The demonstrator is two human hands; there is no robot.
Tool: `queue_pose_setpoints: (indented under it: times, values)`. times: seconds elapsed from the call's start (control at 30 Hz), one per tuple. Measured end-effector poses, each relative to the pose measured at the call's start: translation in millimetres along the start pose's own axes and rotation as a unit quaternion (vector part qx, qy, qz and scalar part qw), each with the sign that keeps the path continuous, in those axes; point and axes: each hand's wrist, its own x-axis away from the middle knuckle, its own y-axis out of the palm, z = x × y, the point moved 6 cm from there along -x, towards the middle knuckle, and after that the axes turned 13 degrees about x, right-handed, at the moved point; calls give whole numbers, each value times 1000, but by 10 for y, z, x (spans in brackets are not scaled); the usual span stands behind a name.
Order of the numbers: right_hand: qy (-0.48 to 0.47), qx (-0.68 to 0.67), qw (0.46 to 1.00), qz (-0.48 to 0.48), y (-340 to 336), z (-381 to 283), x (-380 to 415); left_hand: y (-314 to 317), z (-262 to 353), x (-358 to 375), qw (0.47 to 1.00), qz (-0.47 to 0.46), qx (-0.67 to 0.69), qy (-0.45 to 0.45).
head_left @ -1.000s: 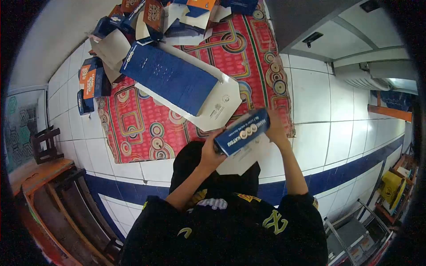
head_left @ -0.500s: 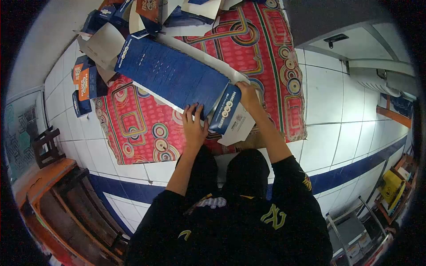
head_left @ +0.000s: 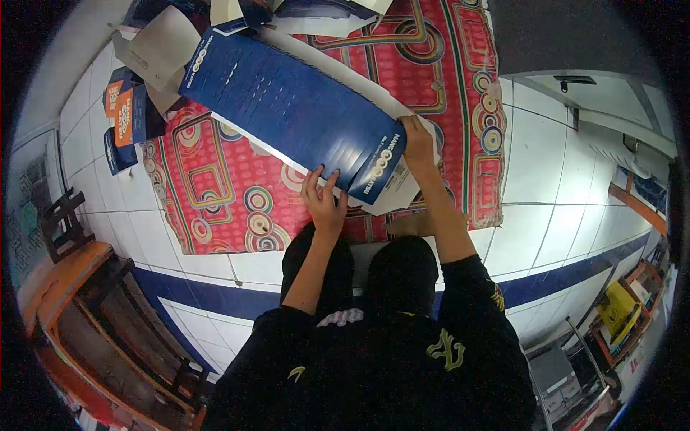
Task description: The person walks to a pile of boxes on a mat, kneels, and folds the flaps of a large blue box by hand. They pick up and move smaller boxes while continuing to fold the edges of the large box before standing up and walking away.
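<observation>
A long row of overlapping blue printed cartons [head_left: 287, 108] lies slantwise on the red patterned mat [head_left: 187, 165]. At its near right end is a blue carton panel [head_left: 377, 169] with white lettering. My left hand [head_left: 327, 205] rests with parted fingers on the lower edge of the row, fingertips on the blue surface. At the upper right corner of that end panel is my right hand [head_left: 420, 147], its fingers curled over the carton edge. A white flap with small print [head_left: 402, 188] sticks out beneath the end panel.
Folded blue and orange boxes [head_left: 133, 115] and a bent cardboard piece [head_left: 162, 54] sit at the upper left. More open boxes [head_left: 323, 18] are at the top. A wooden bench [head_left: 79, 287] stands at lower left, a metal-framed rack [head_left: 564, 373] at lower right.
The end panel has tilted down flatter against the row, and my right hand has shifted slightly right with its edge. My left hand has moved a little right. The view has shifted.
</observation>
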Motion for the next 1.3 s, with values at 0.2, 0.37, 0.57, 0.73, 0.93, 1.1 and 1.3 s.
queue_pose_setpoints:
  times: [0.2,0.37,0.57,0.73,0.93,1.1,1.3]
  values:
    - [64,-35,983,171,-469,-250,179,43,-34,42,997,31,52,-45]
    - [-80,-77,987,115,-405,-738,890,34,6,62,996,70,49,-25]
    - [-195,77,971,118,-118,-1052,992,17,-23,81,992,82,96,4]
    - [-168,84,977,101,-45,-1074,1064,4,-9,60,992,85,96,0]
    - [-136,75,980,125,13,-1160,1104,22,-32,69,992,90,85,0]
    - [-102,16,988,119,-16,-1120,1084,37,-64,108,992,84,92,-1]
    - [-62,-29,996,64,-285,-1033,955,72,-67,152,990,73,108,-45]
